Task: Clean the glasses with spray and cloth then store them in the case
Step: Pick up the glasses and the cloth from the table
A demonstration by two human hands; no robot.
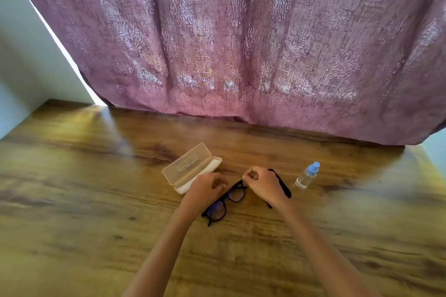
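Currently glasses (226,202) lie on the bench (96,200) between the open case (190,167) and spray (307,176), likely so both stay within reach. Right hand (264,184) grip is narrow and seems to pinch the frame's far corner. Left hand (207,188) is curled beside the frame; can't tell what it holds.

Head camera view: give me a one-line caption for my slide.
Left hand and right hand over glasses on a table, open case at left, spray bottle at right.

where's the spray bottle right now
In the head view, the spray bottle stands untouched on the wooden table, right of centre, just to the right of the right hand and the glasses.
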